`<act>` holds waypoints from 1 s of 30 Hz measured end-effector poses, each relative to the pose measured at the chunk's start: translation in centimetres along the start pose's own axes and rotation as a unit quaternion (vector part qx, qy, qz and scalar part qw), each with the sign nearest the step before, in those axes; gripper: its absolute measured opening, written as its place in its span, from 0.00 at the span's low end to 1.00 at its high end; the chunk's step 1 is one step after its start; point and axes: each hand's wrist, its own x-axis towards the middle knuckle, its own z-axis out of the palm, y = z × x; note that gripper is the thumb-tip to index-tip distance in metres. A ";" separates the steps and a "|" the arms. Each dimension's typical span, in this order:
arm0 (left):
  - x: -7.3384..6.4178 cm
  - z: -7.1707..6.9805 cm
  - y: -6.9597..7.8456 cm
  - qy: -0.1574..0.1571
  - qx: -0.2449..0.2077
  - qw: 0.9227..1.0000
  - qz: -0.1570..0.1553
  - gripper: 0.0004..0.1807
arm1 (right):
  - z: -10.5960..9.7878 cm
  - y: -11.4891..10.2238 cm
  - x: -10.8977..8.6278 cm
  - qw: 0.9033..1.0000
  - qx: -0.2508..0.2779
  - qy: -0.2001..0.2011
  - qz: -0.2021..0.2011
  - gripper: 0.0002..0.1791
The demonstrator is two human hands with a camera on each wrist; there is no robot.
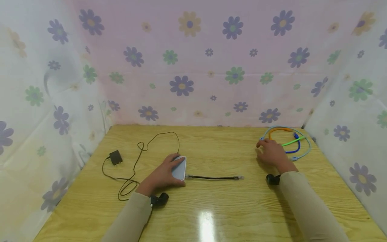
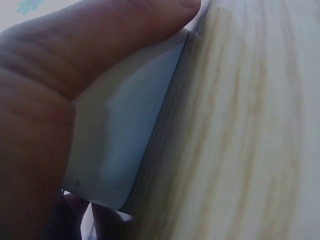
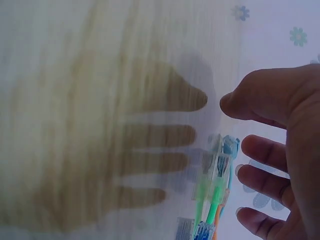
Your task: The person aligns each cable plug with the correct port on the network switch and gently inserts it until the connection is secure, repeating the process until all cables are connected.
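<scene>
My left hand (image 1: 164,173) grips a flat white box (image 1: 179,169), likely a small network device, by its opposite edges on the table. In the left wrist view the thumb lies along the box (image 2: 125,130). A short black network cable (image 1: 213,178) runs right from the box, its far clear plug loose on the wood. My right hand (image 1: 272,153) hovers beside several coloured network cables: light blue (image 1: 309,148), orange (image 1: 279,128), green (image 1: 291,142) and dark blue (image 1: 298,147). In the right wrist view its parted fingers hold nothing, near a clear plug (image 3: 220,167) on the green cable.
A black power adapter (image 1: 115,157) lies at the left, its thin cord (image 1: 140,154) looping across the wood to the back of the box. Wrist cameras (image 1: 160,200) sit at both cuffs. Flowered cloth (image 1: 193,67) walls the table (image 1: 235,215) at the back and sides.
</scene>
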 end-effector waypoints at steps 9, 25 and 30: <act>0.1 -0.2 0.3 -0.004 -0.003 1.000 -0.010 0.56 | -0.4 0.9 0.2 1.000 0.008 -0.018 0.017 0.17; -0.1 -0.4 0.6 -0.005 -0.008 1.000 -0.011 0.56 | -0.4 2.1 0.9 0.998 0.011 -0.035 0.049 0.16; -0.1 -0.4 0.6 -0.008 -0.008 1.000 -0.017 0.56 | -0.6 2.3 1.1 0.997 -0.008 -0.046 0.064 0.16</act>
